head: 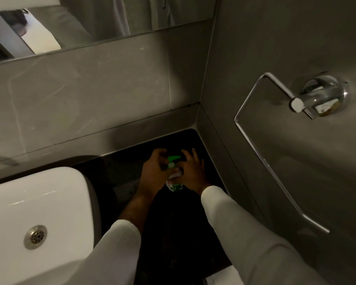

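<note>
We see both hands meeting over a small soap bottle (174,187) that stands on the dark bench (173,227), near the back corner where the two grey tiled walls join. The bottle has a green pump head (173,159) and a white-and-green body (most of it is hidden by the hands). The left hand (152,171) comes in from the sink side with its fingers (159,152) curled round the upper part of the bottle, grasping it. The right hand (190,173) closes on it from the other side, fingers (191,156) bent over the pump head and the bottle's shoulder. Whether the base rests fully on the bench we cannot tell in the dim light. Both forearms wear white sleeves (234,233), the left one pushed further up. A white sink (39,202) with a metal drain (35,236) sits just beside the left arm. A chrome towel ring (323,95) hangs on the right wall, and a mirror (90,23) runs along the back wall.
</note>
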Tool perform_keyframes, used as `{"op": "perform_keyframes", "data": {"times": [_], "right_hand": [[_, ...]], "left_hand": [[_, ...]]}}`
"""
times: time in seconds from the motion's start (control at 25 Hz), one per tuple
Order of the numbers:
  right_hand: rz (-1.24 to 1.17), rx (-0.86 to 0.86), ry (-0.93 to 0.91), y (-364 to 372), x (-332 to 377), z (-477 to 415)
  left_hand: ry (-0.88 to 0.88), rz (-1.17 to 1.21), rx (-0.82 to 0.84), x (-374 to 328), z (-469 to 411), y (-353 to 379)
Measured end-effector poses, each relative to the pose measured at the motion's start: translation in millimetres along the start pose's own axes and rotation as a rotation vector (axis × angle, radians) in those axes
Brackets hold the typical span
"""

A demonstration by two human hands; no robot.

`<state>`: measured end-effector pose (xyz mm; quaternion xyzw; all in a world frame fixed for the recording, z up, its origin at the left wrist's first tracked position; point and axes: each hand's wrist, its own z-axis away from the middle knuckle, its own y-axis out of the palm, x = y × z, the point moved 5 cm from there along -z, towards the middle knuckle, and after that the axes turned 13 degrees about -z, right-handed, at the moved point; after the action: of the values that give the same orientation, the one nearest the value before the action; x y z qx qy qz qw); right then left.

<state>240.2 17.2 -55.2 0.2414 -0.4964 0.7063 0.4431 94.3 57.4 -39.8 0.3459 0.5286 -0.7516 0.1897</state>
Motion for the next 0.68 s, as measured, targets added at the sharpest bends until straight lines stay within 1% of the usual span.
{"op": "perform_keyframes", "data": {"times": [0.04,0.12,0.16,0.28,0.32,0.4,0.44,0.48,0.6,0.68], "right_hand": [[0.008,0.000,-0.008,-0.6,-0.8,-0.5],[0.034,0.007,-0.008,-2.8,-2.1,-2.9],[0.047,0.012,-0.017,-3.4,-1.9,-3.4],[0.030,-0.008,-0.055,-1.8,0.8,-0.4],[0.008,-0.020,-0.046,-2.0,0.9,1.1],[-0.006,-0.026,-0.021,-3.6,-0.1,1.7],[0.011,-0.022,-0.025,-4.7,0.1,0.7],[0.035,-0.015,-0.039,-4.7,0.7,0.2],[0.057,-0.004,-0.054,-1.0,2.9,-0.8],[0.049,-0.011,-0.052,0.6,2.3,-0.3]], "left_hand": [[0.020,-0.001,0.021,0.5,-0.5,0.2],[0.072,0.010,0.117,-0.8,-2.5,2.8],[0.073,0.020,0.127,-2.0,-2.2,2.8],[0.025,-0.025,-0.019,-5.1,1.8,-4.4],[0.028,-0.027,-0.038,-3.9,1.8,-5.7],[0.055,0.014,0.034,-1.1,-0.5,-3.6],[0.063,0.035,0.087,-0.2,-1.4,-2.5],[0.058,0.036,0.103,0.3,-0.9,-2.4],[0.002,-0.003,0.009,0.2,2.6,-5.8],[0.011,-0.011,-0.008,4.3,2.1,-5.2]]}}
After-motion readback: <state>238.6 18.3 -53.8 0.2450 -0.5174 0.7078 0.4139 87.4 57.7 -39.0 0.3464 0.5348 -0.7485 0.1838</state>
